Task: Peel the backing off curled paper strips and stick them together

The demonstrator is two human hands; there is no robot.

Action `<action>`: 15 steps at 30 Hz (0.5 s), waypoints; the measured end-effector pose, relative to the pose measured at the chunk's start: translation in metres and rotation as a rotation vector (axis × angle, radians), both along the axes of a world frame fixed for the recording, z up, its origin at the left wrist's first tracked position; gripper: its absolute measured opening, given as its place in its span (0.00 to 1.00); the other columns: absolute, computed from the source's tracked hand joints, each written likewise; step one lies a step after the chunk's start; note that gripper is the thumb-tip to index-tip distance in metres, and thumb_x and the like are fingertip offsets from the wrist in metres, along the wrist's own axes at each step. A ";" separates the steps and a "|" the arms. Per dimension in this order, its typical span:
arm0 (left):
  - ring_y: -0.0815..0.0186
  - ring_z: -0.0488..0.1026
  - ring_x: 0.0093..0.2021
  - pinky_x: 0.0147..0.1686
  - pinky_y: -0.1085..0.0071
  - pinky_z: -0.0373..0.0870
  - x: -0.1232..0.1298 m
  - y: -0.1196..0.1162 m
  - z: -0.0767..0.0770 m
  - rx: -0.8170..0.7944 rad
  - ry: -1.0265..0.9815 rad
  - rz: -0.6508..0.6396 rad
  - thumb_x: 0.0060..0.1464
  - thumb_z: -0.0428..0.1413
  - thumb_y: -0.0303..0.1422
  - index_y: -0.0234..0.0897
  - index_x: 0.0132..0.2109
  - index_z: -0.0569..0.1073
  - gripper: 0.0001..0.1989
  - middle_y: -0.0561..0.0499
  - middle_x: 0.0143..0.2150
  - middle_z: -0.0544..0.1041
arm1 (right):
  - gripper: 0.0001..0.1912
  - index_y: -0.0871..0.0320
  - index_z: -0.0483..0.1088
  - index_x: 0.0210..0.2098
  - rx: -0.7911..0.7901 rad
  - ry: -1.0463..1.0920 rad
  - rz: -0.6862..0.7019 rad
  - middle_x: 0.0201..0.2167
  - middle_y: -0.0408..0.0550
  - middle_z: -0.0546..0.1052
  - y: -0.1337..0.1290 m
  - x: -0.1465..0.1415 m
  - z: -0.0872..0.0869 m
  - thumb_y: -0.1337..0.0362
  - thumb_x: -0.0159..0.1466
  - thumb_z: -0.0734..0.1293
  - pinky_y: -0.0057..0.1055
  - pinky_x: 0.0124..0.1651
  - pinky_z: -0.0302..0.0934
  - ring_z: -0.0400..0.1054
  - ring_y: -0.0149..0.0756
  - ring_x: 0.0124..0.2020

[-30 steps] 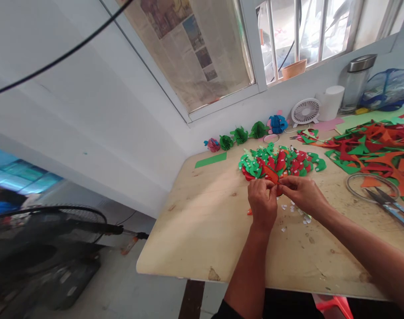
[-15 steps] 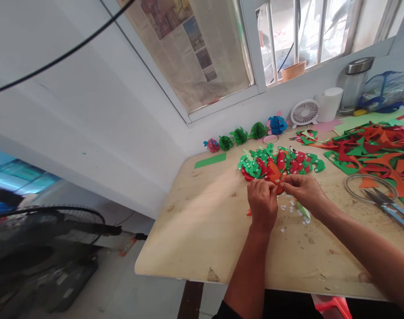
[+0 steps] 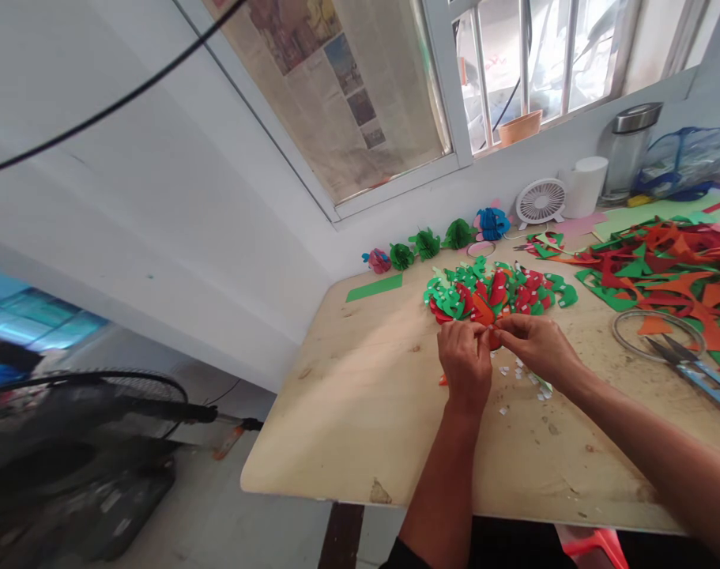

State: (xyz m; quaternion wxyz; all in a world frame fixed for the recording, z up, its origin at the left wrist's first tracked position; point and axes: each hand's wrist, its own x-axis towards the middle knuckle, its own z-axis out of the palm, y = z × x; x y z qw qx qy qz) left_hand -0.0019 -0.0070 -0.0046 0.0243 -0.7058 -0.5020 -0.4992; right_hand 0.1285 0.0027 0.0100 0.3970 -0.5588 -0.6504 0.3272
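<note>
Between my two hands is a small red-orange paper cutout [image 3: 495, 341], partly covered by fingers. My left hand [image 3: 465, 356] is closed on its left side. The fingertips of my right hand [image 3: 533, 338] pinch together at its upper right edge, close to the left fingertips; whether a tiny scrap is between them is too small to see. Just beyond lies a pile of green, red and orange paper cutouts [image 3: 454, 288], many with small white squares on them. Little white paper squares [image 3: 504, 370] are scattered on the table beside my right hand.
Scissors [image 3: 685, 363] and a metal ring [image 3: 623, 336] lie at right, below a heap of paper offcuts [image 3: 661, 261]. Along the wall stand folded green paper figures [image 3: 426, 242], a small white fan [image 3: 540, 201] and a glass bottle [image 3: 629, 158]. A green strip [image 3: 375, 288] lies left.
My right fingertips have shifted slightly left and down, closer to the left hand over the cutout. The pile stays in place.
</note>
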 end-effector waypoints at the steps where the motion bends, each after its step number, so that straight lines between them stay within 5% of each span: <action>1: 0.63 0.67 0.35 0.38 0.66 0.62 0.000 0.000 0.000 0.002 0.000 0.000 0.55 0.53 0.29 0.36 0.31 0.70 0.04 0.49 0.29 0.74 | 0.12 0.58 0.74 0.25 -0.001 0.000 -0.003 0.20 0.43 0.75 0.000 0.000 0.001 0.59 0.55 0.63 0.25 0.23 0.55 0.65 0.31 0.21; 15: 0.63 0.68 0.36 0.39 0.66 0.63 0.000 -0.001 0.002 -0.004 -0.009 -0.014 0.55 0.52 0.28 0.36 0.34 0.71 0.03 0.49 0.31 0.74 | 0.11 0.58 0.73 0.23 0.029 -0.001 0.003 0.18 0.42 0.73 -0.001 -0.001 0.002 0.60 0.56 0.63 0.24 0.22 0.53 0.63 0.29 0.20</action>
